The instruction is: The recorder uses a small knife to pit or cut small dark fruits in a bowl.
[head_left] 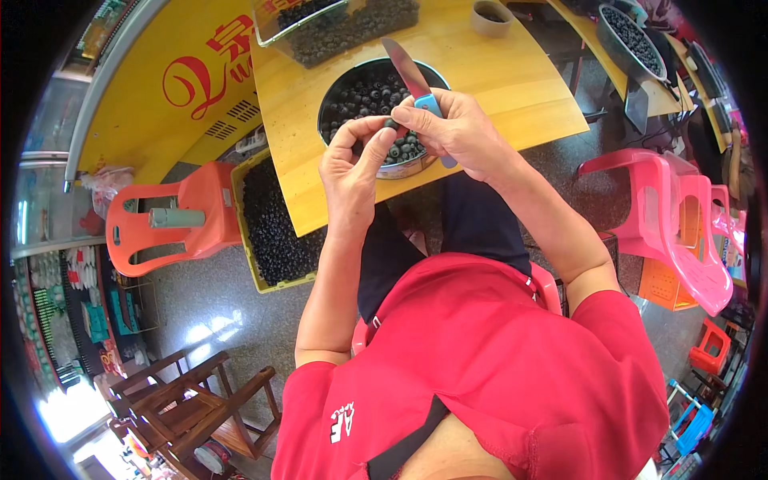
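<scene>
- A small dark round fruit [390, 125] is pinched between the thumb and fingertips of the left hand [352, 164], held up just above the near rim of a metal bowl, so it sits close under the knife.
- The right hand [462, 132] is closed around the blue handle of a small knife [412, 80]; the grey blade points up and away from the person, over the bowl. The thumb presses toward the fruit, and the two hands touch at the fingertips, seemingly to steady the fruit against the blade.
- Both hands hover over the round metal bowl [408, 170], which stands at the near edge of a yellow wooden table [512, 80]. The bowl is well filled with the same dark round fruits, so anything dropped would likely land in it.
- Behind the bowl, farther along the table, a clear plastic box [352, 28] holds many more of the dark fruits.
- A small round cup [490, 18] stands at the far edge of the table; its contents cannot be made out.
- To the person's left, below the table edge, a yellow crate [276, 224] is heaped with dark fruits, within reach of the left arm.
- Beside the crate stands an orange plastic chair [172, 220].
- At upper right, a second table carries another basin [632, 36] of dark fruits.
- Pink plastic chairs [680, 224] are stacked to the right.
</scene>
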The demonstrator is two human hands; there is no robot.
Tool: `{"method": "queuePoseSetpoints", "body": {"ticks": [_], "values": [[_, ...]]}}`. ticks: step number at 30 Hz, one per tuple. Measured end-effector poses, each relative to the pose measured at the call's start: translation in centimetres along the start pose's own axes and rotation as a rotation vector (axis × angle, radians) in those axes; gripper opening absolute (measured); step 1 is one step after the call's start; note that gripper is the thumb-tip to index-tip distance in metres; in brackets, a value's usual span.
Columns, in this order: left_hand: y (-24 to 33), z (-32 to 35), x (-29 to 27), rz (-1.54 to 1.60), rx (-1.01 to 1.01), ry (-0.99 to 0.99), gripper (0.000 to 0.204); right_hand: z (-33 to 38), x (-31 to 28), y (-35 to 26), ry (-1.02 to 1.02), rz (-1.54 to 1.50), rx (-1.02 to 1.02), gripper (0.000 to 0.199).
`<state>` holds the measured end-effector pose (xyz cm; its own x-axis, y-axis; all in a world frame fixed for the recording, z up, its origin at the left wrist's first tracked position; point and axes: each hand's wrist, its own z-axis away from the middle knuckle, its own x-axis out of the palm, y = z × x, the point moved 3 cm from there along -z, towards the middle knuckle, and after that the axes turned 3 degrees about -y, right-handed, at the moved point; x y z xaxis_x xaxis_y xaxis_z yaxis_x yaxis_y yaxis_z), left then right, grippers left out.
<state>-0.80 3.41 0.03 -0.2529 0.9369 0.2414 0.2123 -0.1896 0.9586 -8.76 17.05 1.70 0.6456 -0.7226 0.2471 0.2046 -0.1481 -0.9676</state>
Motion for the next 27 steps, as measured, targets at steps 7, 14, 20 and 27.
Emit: {"method": "queuePoseSetpoints", "body": {"ticks": [7,14,20,27], "values": [[-1.2,-0.4,-0.6,0.172,-0.059,0.034,0.017,1.0,0.0,-0.6,0.14,0.833,-0.634,0.018],[-1.0,-0.5,0.0,0.171,-0.03,-0.016,0.013,1.3,-0.1,-0.3,0.166,1.082,-0.658,0.011],[-1.1,-0.5,-0.1,0.273,-0.07,-0.051,0.012,1.1,0.0,-0.3,0.157,1.116,-0.644,0.011],[-0.2,0.3,0.3,0.368,-0.069,-0.097,0.017,0.0,-2.1,0.7,0.168,1.008,-0.479,0.019]]}}
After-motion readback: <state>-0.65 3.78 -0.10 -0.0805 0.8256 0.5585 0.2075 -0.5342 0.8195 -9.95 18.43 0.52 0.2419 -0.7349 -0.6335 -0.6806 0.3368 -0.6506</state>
